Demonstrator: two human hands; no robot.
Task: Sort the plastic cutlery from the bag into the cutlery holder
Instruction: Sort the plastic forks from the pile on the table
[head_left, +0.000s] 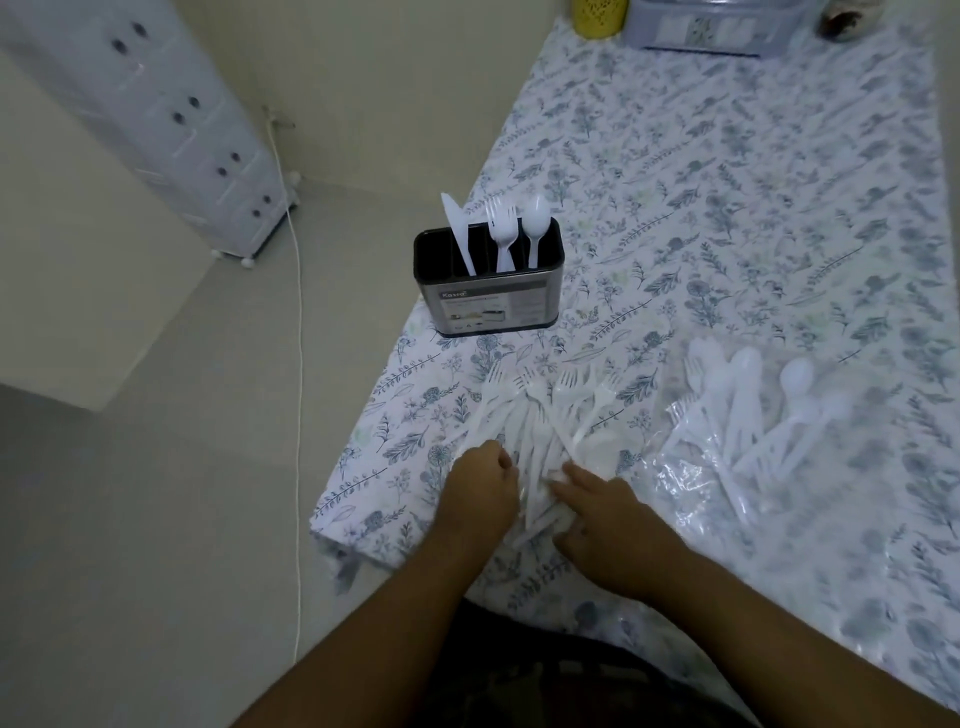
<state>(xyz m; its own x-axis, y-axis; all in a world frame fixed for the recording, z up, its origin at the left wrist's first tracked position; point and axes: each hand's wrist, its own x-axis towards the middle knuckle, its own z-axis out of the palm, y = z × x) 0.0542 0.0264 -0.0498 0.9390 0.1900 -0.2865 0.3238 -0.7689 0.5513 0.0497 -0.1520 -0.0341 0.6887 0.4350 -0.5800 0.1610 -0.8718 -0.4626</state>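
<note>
The forks (540, 415) lie fanned at your 6 o'clock, and you seem to be gathering them: your left hand (480, 486) curls at the handles, your right hand (597, 512) presses them with straighter fingers. Next, bunch them and lift to the cutlery holder (491, 301) at 12 o'clock; spoons (748, 405) wait on the bag (691, 488) at 3.
</note>
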